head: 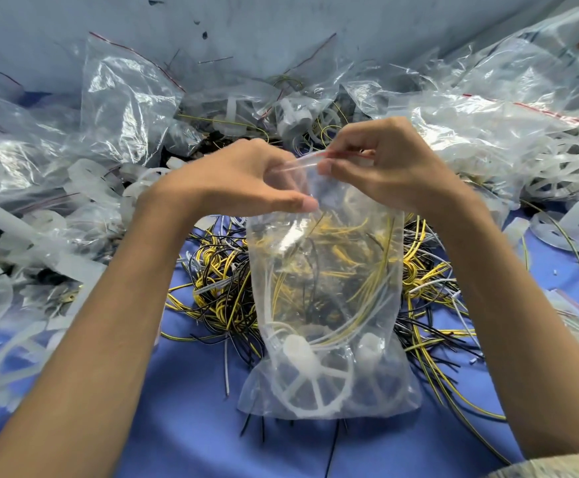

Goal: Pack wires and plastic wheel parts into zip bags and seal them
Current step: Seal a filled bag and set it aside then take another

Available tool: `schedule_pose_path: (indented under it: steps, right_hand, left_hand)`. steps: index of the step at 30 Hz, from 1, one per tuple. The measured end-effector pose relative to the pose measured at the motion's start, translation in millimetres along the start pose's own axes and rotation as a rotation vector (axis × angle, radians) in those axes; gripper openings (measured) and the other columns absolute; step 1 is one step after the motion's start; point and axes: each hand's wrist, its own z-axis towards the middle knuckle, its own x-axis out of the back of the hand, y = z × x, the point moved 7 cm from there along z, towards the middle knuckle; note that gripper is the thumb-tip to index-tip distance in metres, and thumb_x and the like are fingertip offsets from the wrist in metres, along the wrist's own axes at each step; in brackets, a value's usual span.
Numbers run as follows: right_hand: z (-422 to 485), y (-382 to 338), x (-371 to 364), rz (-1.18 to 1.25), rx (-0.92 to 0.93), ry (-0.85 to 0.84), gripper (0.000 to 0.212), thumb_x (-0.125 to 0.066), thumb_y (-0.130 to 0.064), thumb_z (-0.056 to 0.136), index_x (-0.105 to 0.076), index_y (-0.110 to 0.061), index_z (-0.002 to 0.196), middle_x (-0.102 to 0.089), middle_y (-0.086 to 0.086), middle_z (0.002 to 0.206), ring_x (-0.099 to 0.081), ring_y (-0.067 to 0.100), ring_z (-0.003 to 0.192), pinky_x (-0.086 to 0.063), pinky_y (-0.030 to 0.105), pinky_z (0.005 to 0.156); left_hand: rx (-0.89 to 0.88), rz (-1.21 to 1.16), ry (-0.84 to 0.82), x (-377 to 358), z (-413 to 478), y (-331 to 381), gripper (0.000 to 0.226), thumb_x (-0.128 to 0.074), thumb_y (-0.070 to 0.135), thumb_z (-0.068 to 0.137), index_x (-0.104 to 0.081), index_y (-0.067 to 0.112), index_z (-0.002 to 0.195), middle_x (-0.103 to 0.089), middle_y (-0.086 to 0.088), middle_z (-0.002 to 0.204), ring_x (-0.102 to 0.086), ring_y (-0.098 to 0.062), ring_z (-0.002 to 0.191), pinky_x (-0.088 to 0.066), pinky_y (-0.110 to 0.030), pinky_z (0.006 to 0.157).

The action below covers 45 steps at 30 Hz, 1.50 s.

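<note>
Sealing looks like the step in hand: the zip bag (326,305) hangs upright between both hands, its bottom edge down on the blue table (177,426), right over the loose wire pile (219,281). The left hand (233,177) pinches the zip strip (310,160) near its left end. The right hand (384,163) pinches it a bit further along with thumb and forefinger. So both grips are narrow and closed on that strip. Can't tell whether the strip between them is pressed shut, it's too blurry.

Handling-wise, my guess is the film is thin, soft and slippery, so it'll crumple rather than hold its shape. The weight sits low, where the plastic wheel part (310,384) and a second one beside it lie at the bottom, with yellow and black wires (333,270) coiled above. It's probably light overall. Springy wires may push the mouth open, so I'd hold right on the strip itself, not the film under it, and run the pinch along. There's a heap of empty bags (126,98) and more wheels (557,167) behind.
</note>
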Motion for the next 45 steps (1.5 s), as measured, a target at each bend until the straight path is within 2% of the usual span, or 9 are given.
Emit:
schedule_pose_path:
  steps: [5,10,17,22,28,32,37,41,45]
  right_hand:
    - [-0.1,2.6,-3.7,0.103,-0.039,-0.009,0.013,-0.068,-0.02,0.086,-0.07,-0.007,0.086,-0.065,0.017,0.074,-0.052,0.021,0.063,-0.045,0.039,0.06]
    - [-4.6,19.6,-10.1,0.655,-0.279,-0.148,0.049,-0.057,-0.04,0.086,-0.049,-0.016,0.128,-0.062,0.006,0.12,-0.063,0.014,0.097,-0.054,0.033,0.076]
    - [-23.9,11.6,-19.6,0.818,-0.298,-0.482,0.068,-0.085,-0.051,0.05,-0.065,-0.013,0.102,-0.069,-0.004,0.087,-0.062,0.015,0.078,-0.055,0.025,0.066]
    - [-14.3,16.9,-10.1,0.573,-0.284,-0.294,0.031,-0.077,-0.026,0.061,-0.064,-0.023,0.088,-0.069,-0.001,0.083,-0.062,0.021,0.081,-0.048,0.053,0.08]
    - [-9.0,27.5,6.9,0.725,-0.315,-0.053,0.032,-0.075,-0.022,0.071,-0.058,-0.016,0.098,-0.061,0.006,0.094,-0.062,0.012,0.076,-0.049,0.027,0.068]
    - [-7.2,24.1,5.1,0.738,-0.323,-0.022,0.033,-0.063,-0.023,0.076,-0.055,-0.012,0.105,-0.062,0.002,0.098,-0.063,-0.003,0.069,-0.047,0.012,0.056]
    - [-6.6,24.6,2.4,0.63,-0.352,-0.022,0.032,-0.066,-0.034,0.075,-0.06,-0.018,0.102,-0.062,0.007,0.102,-0.058,0.027,0.097,-0.042,0.052,0.095]
    - [-6.0,25.4,4.4,0.597,-0.345,-0.007,0.017,-0.063,-0.031,0.079,-0.063,-0.022,0.093,-0.067,0.002,0.098,-0.049,0.059,0.101,-0.029,0.072,0.094]
    - [-4.9,20.0,2.3,0.573,-0.338,0.006,0.02,-0.062,-0.033,0.079,-0.063,-0.02,0.094,-0.056,0.029,0.102,-0.052,0.056,0.092,-0.03,0.076,0.086]
  left_hand:
    - [-0.023,-0.191,-0.186,-17.6,-4.9,10.2,0.03,-0.056,0.027,0.09,-0.053,0.007,0.067,-0.05,0.009,0.058,-0.045,-0.007,0.055,-0.037,-0.014,0.054]
    - [-0.052,-0.624,0.073,-1.4,-5.6,21.7,0.035,-0.048,0.02,0.087,-0.054,-0.013,0.098,-0.058,-0.029,0.088,-0.052,-0.032,0.078,-0.044,-0.042,0.073]
    - [0.135,-0.978,0.473,33.9,-8.8,-3.4,0.034,-0.041,0.02,0.097,-0.051,-0.01,0.109,-0.051,-0.04,0.107,-0.051,-0.039,0.087,-0.043,-0.055,0.083]
    - [0.02,-1.109,0.397,27.8,-6.1,12.0,0.042,-0.04,0.028,0.099,-0.043,0.002,0.131,-0.063,-0.019,0.11,-0.069,-0.027,0.076,-0.057,-0.04,0.072]
    - [0.039,-1.133,0.336,24.2,-5.0,4.7,0.067,-0.038,0.053,0.093,-0.036,0.006,0.141,-0.06,-0.018,0.122,-0.063,-0.037,0.108,-0.052,-0.051,0.088]
    - [0.035,-0.96,0.158,4.4,1.5,18.8,0.04,-0.058,0.035,0.088,-0.063,0.009,0.118,-0.068,-0.011,0.115,-0.066,-0.026,0.103,-0.052,-0.048,0.089]
    - [0.061,-0.929,0.274,-1.3,1.8,17.5,0.06,-0.07,0.025,0.074,-0.056,-0.011,0.12,-0.065,-0.021,0.114,-0.063,-0.038,0.104,-0.046,-0.055,0.097]
    - [0.07,-1.032,0.352,4.7,0.2,12.1,0.048,-0.068,0.009,0.081,-0.05,-0.018,0.116,-0.065,-0.028,0.104,-0.068,-0.038,0.088,-0.056,-0.046,0.082]
    - [0.09,-1.009,0.4,7.7,-0.6,10.3,0.022,-0.065,0.006,0.084,-0.059,-0.011,0.096,-0.059,-0.038,0.11,-0.06,-0.051,0.099,-0.049,-0.059,0.09]
